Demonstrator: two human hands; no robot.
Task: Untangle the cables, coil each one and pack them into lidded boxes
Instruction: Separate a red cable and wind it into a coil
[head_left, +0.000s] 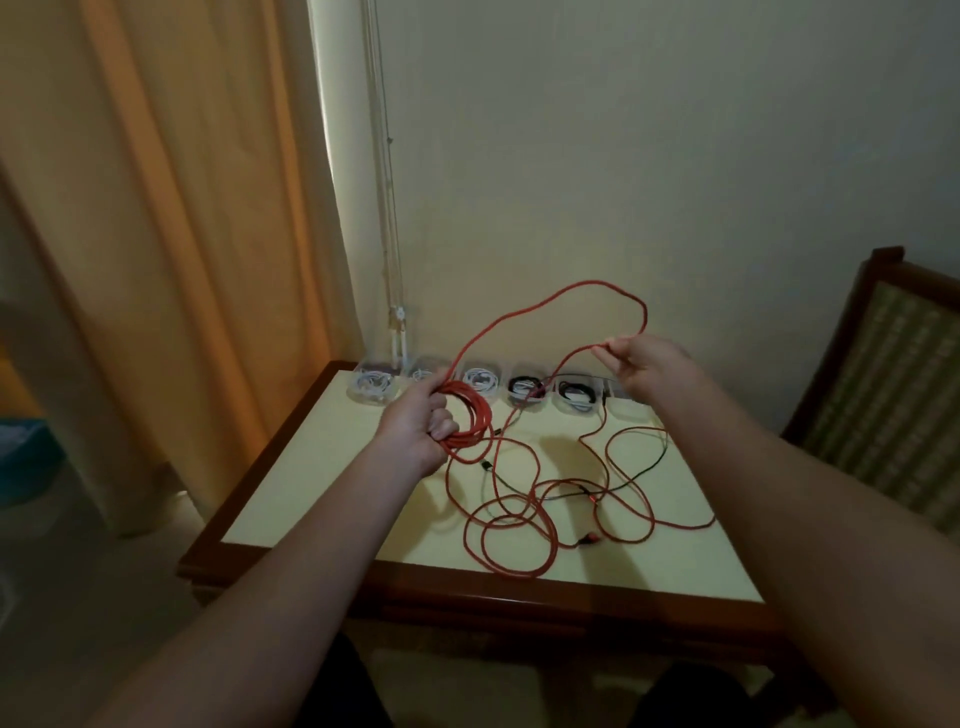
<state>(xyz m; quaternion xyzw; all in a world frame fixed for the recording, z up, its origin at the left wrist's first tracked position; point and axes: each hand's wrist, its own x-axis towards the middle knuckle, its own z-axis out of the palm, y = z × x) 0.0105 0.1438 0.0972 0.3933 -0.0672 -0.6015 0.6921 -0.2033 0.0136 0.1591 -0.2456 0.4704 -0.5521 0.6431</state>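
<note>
The left hand (415, 431) clenches a coiled red cable (470, 423) above the table (322, 467), its far edge lined with boxes (480, 384), while the right hand (647, 366) pinches the strand.

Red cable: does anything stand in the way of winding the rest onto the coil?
Yes. On the table its loose loops cross a black cable. Between the right hand and the coil in the left hand it hangs free.
</note>
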